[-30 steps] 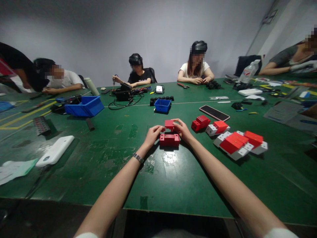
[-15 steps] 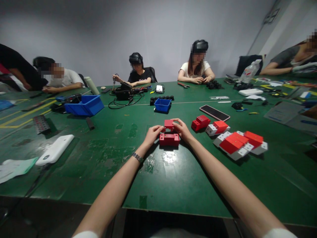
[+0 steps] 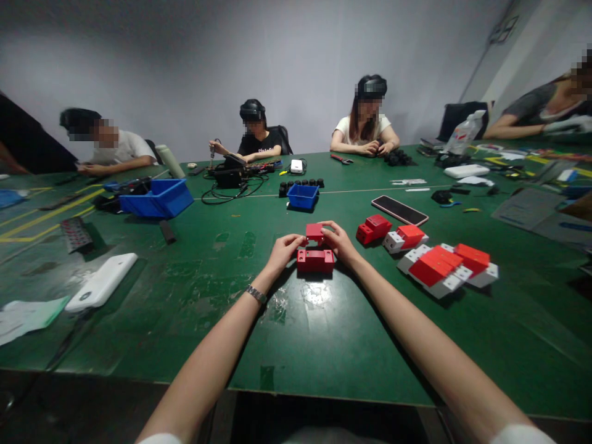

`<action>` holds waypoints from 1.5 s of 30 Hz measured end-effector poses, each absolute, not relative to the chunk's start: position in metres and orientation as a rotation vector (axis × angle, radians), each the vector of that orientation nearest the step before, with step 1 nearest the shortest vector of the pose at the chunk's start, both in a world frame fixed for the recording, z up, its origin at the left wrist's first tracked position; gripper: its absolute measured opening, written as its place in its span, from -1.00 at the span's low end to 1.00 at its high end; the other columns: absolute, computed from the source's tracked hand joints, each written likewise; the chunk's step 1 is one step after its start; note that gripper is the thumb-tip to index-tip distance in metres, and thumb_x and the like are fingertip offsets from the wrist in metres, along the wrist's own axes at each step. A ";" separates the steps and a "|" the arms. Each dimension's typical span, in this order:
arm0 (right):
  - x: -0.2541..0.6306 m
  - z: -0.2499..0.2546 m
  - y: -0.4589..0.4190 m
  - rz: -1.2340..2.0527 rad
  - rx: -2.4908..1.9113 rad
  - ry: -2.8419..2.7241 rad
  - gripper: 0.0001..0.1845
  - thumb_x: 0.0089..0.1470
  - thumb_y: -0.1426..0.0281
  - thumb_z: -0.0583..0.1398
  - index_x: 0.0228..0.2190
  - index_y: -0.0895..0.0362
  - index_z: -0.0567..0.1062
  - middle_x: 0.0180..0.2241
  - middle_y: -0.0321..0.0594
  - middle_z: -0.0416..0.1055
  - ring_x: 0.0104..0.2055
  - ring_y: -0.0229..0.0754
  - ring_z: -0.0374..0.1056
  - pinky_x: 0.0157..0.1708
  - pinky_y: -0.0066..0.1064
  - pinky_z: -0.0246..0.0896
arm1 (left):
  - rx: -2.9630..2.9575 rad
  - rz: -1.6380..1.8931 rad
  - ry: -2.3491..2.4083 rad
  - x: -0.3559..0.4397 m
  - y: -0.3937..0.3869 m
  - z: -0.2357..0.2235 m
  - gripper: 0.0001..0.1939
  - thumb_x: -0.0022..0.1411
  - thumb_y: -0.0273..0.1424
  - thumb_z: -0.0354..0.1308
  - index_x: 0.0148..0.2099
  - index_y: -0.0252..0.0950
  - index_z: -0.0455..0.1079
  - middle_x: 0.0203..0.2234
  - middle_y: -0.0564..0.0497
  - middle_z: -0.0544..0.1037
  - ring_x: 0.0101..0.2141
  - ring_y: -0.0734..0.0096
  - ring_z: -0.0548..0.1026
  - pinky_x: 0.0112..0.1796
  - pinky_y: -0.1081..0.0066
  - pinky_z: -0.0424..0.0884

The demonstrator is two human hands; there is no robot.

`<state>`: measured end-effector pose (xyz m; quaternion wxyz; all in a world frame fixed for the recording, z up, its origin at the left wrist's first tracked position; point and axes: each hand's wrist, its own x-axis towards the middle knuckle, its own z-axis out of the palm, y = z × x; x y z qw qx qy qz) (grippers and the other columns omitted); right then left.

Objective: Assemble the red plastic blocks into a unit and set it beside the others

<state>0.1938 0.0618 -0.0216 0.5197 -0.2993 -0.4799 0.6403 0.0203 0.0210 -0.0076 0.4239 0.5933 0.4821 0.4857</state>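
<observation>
My left hand (image 3: pixel 283 251) and my right hand (image 3: pixel 340 241) meet at the middle of the green table (image 3: pixel 296 333). A long red plastic block (image 3: pixel 315 261) lies on the table between them, and my left fingers touch its left end. Just behind it, a smaller red block (image 3: pixel 315 232) is pinched by my right fingers. A watch sits on my left wrist. To the right lie a red block (image 3: pixel 374 228) and several red-and-white assemblies (image 3: pixel 444 266).
A black phone (image 3: pixel 400 210) lies behind the red parts. A small blue bin (image 3: pixel 303 197) and a larger blue bin (image 3: pixel 160 198) stand further back. A white device (image 3: pixel 102 282) lies at the left. Several people work at the far and side edges.
</observation>
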 end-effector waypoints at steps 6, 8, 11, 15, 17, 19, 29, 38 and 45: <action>0.194 -0.025 0.064 1.518 -0.703 -1.160 -0.62 -0.18 0.23 0.28 -0.28 0.09 0.38 -0.48 -0.35 0.46 -0.53 -0.32 0.31 -0.46 -0.46 0.21 | 1.468 1.245 1.192 0.021 0.020 -0.007 -0.70 0.08 -0.21 0.16 -0.34 -0.38 0.50 -0.42 -0.10 0.56 -0.36 0.33 0.47 -0.28 0.41 0.32; 0.194 -0.027 0.065 1.517 -0.702 -1.162 -0.63 -0.17 0.24 0.28 -0.28 0.09 0.38 -0.48 -0.35 0.46 -0.53 -0.32 0.31 -0.46 -0.46 0.21 | 1.472 1.250 1.189 0.021 0.020 -0.007 -0.71 0.08 -0.22 0.16 -0.33 -0.38 0.50 -0.41 -0.10 0.56 -0.35 0.32 0.47 -0.27 0.41 0.32; 0.194 -0.027 0.066 1.517 -0.704 -1.158 -0.62 -0.18 0.24 0.28 -0.27 0.08 0.38 -0.48 -0.35 0.46 -0.53 -0.32 0.31 -0.46 -0.46 0.20 | 1.475 1.253 1.186 0.021 0.020 -0.006 -0.71 0.09 -0.23 0.16 -0.33 -0.38 0.50 -0.40 -0.10 0.56 -0.34 0.32 0.47 -0.26 0.40 0.32; 0.194 -0.025 0.065 1.517 -0.714 -1.147 -0.60 -0.21 0.24 0.29 -0.28 0.09 0.38 -0.47 -0.35 0.47 -0.53 -0.32 0.31 -0.45 -0.45 0.20 | 1.478 1.255 1.188 0.021 0.019 -0.006 -0.71 0.09 -0.23 0.16 -0.32 -0.39 0.50 -0.40 -0.11 0.57 -0.34 0.31 0.47 -0.26 0.40 0.33; 0.193 -0.023 0.064 1.524 -0.724 -1.140 -0.59 -0.22 0.24 0.30 -0.28 0.09 0.38 -0.47 -0.34 0.47 -0.54 -0.32 0.31 -0.46 -0.45 0.20 | 1.471 1.259 1.187 0.021 0.019 -0.006 -0.71 0.08 -0.23 0.17 -0.32 -0.39 0.51 -0.40 -0.11 0.57 -0.34 0.31 0.47 -0.26 0.39 0.33; 0.193 -0.021 0.063 1.531 -0.729 -1.136 -0.58 -0.23 0.24 0.30 -0.28 0.09 0.38 -0.48 -0.35 0.46 -0.55 -0.32 0.30 -0.47 -0.45 0.20 | 1.459 1.265 1.186 0.021 0.019 -0.006 -0.72 0.08 -0.23 0.17 -0.32 -0.38 0.51 -0.39 -0.11 0.57 -0.34 0.31 0.48 -0.26 0.39 0.33; 0.194 -0.018 0.060 1.529 -0.746 -1.143 -0.57 -0.24 0.23 0.30 -0.27 0.08 0.38 -0.47 -0.35 0.47 -0.55 -0.33 0.30 -0.47 -0.45 0.20 | 1.429 1.271 1.171 0.021 0.021 -0.008 -0.71 0.07 -0.24 0.18 -0.29 -0.38 0.51 -0.37 -0.11 0.57 -0.33 0.31 0.48 -0.26 0.39 0.34; 0.195 -0.021 0.062 1.518 -0.723 -1.189 -0.57 -0.19 0.23 0.28 -0.23 0.08 0.38 -0.50 -0.36 0.43 -0.54 -0.32 0.30 -0.46 -0.46 0.20 | 1.320 1.256 1.138 0.022 0.019 -0.008 -0.69 0.02 -0.22 0.22 -0.28 -0.38 0.50 -0.37 -0.11 0.57 -0.40 0.36 0.47 -0.36 0.44 0.34; 0.195 -0.024 0.064 1.515 -0.728 -1.198 -0.55 -0.18 0.23 0.28 -0.20 0.08 0.37 -0.46 -0.35 0.44 -0.53 -0.33 0.29 -0.46 -0.46 0.19 | 1.301 1.256 1.104 0.021 0.021 -0.010 -0.68 0.02 -0.21 0.22 -0.27 -0.38 0.49 -0.35 -0.10 0.56 -0.39 0.37 0.48 -0.35 0.44 0.35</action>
